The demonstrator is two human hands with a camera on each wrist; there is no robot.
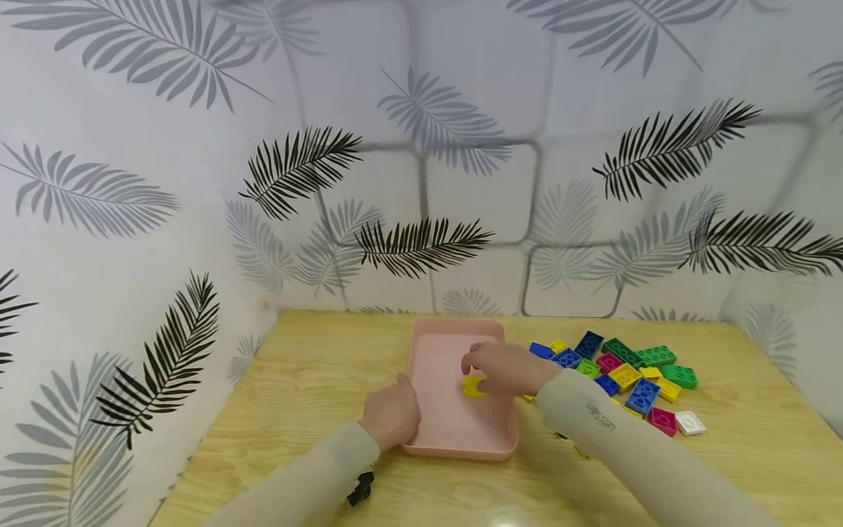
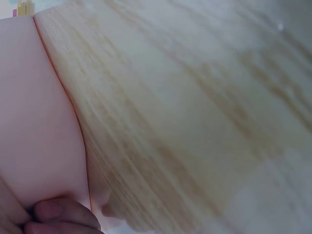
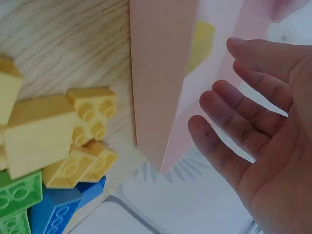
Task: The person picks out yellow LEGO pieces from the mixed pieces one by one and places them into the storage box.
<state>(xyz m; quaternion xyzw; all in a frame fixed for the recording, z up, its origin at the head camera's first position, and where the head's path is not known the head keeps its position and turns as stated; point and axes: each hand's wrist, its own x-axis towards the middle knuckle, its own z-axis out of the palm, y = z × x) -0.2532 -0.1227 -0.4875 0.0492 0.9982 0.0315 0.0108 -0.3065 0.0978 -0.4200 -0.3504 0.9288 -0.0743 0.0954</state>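
A shallow pink tray [image 1: 454,432] lies on the table, and inside it is a yellow toy brick [image 1: 473,386]. My left hand [image 1: 392,413] grips the tray's left rim, fingers curled at its wall in the left wrist view. Over the tray hovers my right hand [image 1: 506,368], its fingers loosely bent and spread. The right wrist view shows nothing held between those fingers [image 3: 219,141]; the yellow brick [image 3: 202,46] lies apart from them, partly hidden behind the tray wall [image 3: 158,73].
Right of the tray lies a loose pile of toy bricks [image 1: 624,377] in blue, green, yellow, magenta and white. A small black object [image 1: 360,489] sits by the left sleeve. Behind the wooden table [image 1: 316,366] hangs a leaf-patterned sheet [image 1: 461,183].
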